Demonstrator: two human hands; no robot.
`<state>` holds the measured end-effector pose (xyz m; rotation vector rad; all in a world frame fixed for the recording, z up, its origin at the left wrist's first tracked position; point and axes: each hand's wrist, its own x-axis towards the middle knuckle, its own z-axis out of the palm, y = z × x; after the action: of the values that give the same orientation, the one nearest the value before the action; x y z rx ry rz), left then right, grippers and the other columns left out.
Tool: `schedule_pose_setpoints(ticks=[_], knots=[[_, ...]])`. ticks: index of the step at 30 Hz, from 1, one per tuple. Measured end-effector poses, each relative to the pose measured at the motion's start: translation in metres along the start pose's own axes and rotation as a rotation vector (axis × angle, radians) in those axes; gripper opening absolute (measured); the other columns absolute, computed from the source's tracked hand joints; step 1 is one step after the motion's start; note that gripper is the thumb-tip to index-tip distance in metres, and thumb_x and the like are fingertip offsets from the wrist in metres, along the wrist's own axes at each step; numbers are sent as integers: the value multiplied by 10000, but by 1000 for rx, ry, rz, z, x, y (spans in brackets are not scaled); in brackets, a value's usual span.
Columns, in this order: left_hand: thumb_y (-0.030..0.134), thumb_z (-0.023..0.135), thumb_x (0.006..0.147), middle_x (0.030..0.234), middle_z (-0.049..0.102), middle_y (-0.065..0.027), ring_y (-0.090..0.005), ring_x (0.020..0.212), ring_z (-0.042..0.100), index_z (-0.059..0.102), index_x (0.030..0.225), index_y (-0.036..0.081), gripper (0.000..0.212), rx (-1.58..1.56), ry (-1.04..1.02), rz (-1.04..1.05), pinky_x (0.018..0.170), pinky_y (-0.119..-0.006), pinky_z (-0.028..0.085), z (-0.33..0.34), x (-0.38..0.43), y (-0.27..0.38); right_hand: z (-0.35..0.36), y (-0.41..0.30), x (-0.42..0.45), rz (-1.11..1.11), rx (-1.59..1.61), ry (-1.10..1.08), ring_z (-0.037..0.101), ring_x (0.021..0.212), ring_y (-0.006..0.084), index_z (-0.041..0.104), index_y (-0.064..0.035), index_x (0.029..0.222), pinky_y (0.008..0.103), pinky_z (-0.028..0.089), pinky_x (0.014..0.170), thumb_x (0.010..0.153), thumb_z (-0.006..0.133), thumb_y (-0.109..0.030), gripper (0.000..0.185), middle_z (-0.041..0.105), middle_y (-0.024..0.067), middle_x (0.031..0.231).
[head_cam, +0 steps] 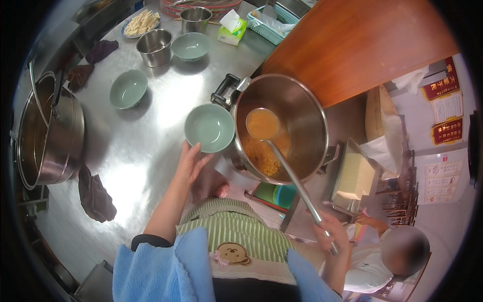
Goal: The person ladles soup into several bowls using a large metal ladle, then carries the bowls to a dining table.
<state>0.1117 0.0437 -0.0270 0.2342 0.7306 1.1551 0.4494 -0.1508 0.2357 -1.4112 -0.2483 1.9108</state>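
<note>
My left hand (pixel 191 162) holds a pale green bowl (pixel 209 128) by its near rim; the bowl looks empty and is beside the left edge of a deep stainless steel pot (pixel 309 113). My right hand (pixel 332 232) grips the handle of a long metal ladle (pixel 263 124). Orange-brown soup fills the ladle's bowl, which is over or inside the pot. Below it, more soup with yellow bean-like bits (pixel 268 166) lies at the pot's bottom. Two more green bowls, one at the left (pixel 129 89) and one farther back (pixel 191 46), stand on the steel table.
Steel containers (pixel 154 48), a plate of pale strips (pixel 141 23) and a tissue pack (pixel 232 32) stand at the back. A large pot (pixel 64 132) and dark cloths (pixel 96 194) are left. Right are an orange-brown panel (pixel 351 45), a metal tray (pixel 349 145) and another person (pixel 368 271).
</note>
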Motion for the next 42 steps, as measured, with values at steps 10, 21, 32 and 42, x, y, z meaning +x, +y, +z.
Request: schedule_pose_setpoints(ticks=[10,21,32,42], knots=[[245,660,914,1413,384,-82,-279,1265,469,273,1433,175,651,-16,1,20,959,-475,519,0,1,-5,33,2,-34,-65,99,-41,351,387,27,293,78,1425,189,301,306,935,502,-52,548,434,54,645],[235,666,911,1423,390,-71,-270,1286,447,264,1445,192,671,-52,22,35,985,-478,482,7,-1,-4,73,-8,-19,62,-119,48,340,398,36,377,17,1414,187,248,329,880,508,0,550,440,48,629],[230,671,907,1420,402,-61,-253,1276,453,263,1445,211,676,-91,-6,39,971,-466,488,3,1,-7,84,0,-2,32,-454,66,438,447,55,406,-6,1417,200,355,381,870,509,84,564,528,7,760],[249,665,910,1440,380,-50,-252,1286,442,254,1463,228,689,-70,16,53,981,-456,484,2,3,-11,48,27,10,-255,-950,187,626,800,122,436,-28,1415,240,497,740,856,614,-14,588,636,63,1032]])
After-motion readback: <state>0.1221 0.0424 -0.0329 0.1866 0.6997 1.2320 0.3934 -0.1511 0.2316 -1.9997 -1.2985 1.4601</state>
